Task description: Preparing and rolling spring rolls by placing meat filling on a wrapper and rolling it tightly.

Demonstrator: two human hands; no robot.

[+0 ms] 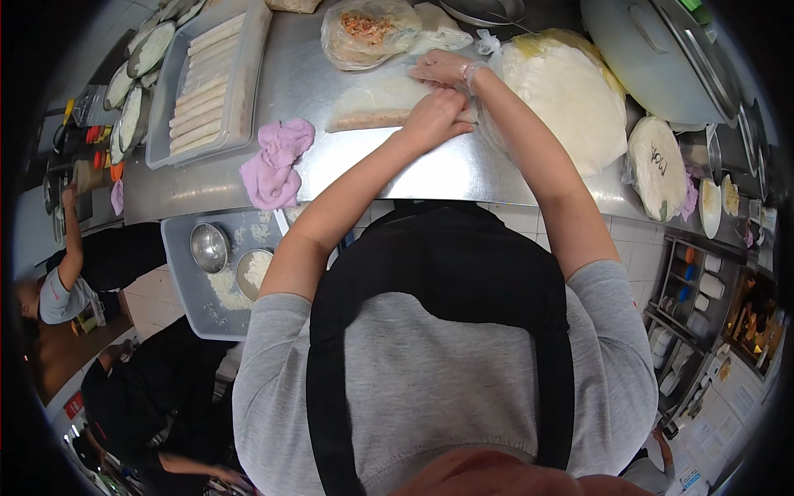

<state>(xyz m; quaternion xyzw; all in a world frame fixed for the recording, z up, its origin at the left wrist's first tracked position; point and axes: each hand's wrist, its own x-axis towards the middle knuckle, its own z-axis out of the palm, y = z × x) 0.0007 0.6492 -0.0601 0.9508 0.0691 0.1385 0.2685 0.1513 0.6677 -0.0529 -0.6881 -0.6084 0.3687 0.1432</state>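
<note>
A thin translucent wrapper sheet (372, 93) lies on the steel table, with a strip of orange-brown filling (364, 121) along its near edge. My left hand (434, 118) is closed over the right end of this partly rolled sheet, thumb pointing right. Just beyond it, my right hand (444, 68), in a clear plastic glove, has its fingers bent together at the sheet's far right edge. Its fingertips are partly hidden. Right of my hands sits a big stack of round white wrappers (566, 103) in plastic. Behind the sheet is a plastic bag (372, 33) of shredded orange filling.
Several finished rolls (203, 91) lie in a clear plastic tub (248, 74) at left. A lilac cloth (277, 161) rests by the table's near edge. Below, a grey bin (186, 285) holds metal bowls (210, 247). Another wrapped white stack (655, 168) stands right. Co-workers (157, 397) are at left.
</note>
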